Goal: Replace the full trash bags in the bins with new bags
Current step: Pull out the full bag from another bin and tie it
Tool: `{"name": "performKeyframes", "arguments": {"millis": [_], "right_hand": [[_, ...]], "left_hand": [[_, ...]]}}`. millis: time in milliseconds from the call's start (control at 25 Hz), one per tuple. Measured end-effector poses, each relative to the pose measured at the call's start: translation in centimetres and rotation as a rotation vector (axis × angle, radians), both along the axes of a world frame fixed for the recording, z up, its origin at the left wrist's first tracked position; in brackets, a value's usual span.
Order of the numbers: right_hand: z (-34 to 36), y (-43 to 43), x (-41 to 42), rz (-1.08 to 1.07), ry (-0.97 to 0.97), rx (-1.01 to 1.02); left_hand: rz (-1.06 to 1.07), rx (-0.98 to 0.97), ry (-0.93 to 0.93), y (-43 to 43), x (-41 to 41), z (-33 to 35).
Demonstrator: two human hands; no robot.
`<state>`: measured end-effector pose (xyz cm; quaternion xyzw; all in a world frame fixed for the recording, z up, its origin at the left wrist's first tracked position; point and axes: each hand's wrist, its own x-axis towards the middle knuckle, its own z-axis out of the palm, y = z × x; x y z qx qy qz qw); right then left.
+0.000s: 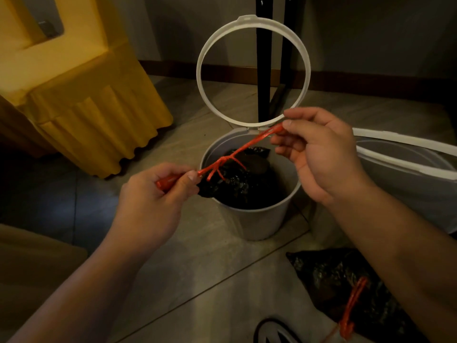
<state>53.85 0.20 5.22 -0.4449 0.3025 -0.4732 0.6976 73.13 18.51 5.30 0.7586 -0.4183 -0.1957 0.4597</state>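
1. A white bin stands on the tiled floor; its ring-shaped lid frame is tipped up on the far edge, hinged at the back of the rim
2. Inside the bin sits a black trash bag, bunched at the top, with part of it lapping over the near-left rim
3. A red drawstring runs taut and slanted above the bag, low on the left and high on the right, with a knot near its lower third and short loose ends hanging from the knot onto the bag
4. The left hand is beside the bin's near-left rim; its grip is clamped on the lower end of the drawstring, thumb pressed against curled fingers, with a red stub showing behind the thumb
5. The right hand is above the bin's far-right rim, just in front of the lid frame's base; its grip pinches the upper end of the drawstring between thumb and forefinger, the other fingers loosely curled
6. A second black bag lies on the floor at the lower right, partly under the right forearm, closed with a knotted red tie
7. A second white bin is at the right edge, only partly in view
8. A yellow pleated cloth covers furniture on the left; two black posts rise behind the lid frame against the wall
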Motion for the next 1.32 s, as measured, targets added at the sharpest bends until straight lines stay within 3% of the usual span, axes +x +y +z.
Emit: {"name": "performKeyframes", "arguments": {"millis": [80,200,440,720,800,920,1040,1320], "right_hand": [[-0.4,-0.3,0.3,-0.008,-0.078,0.207],[-0.7,-1.2,0.6,-0.068,-0.134,0.362],[-1.6,-0.7,1.5,-0.161,-0.09,0.433],[-2.4,-1.1,1.9,-0.274,-0.076,0.471],[-2.8,-0.6,1.9,-0.272,-0.046,0.426],[-2.5,0.3,1.3,-0.217,-0.014,0.238],[-0.6,1.6,1.1,-0.086,0.04,-0.01],[3.4,7.1,0.9,0.167,0.038,-0.449]], "left_hand": [[0.041,0.047,0.03,0.4,1.1,-1.4],[0.153,0.109,0.114,1.1,2.5,-3.8],[0.261,0.246,0.209,2.2,3.4,-7.4],[0.338,0.376,0.147,3.5,3.7,-8.9],[0.379,0.348,0.157,3.5,3.5,-8.3],[0.398,0.147,0.22,3.0,2.8,-6.0],[0.221,-0.02,0.195,1.9,0.9,-2.5],[-0.195,0.183,-0.275,-4.2,-3.9,0.2]]}}
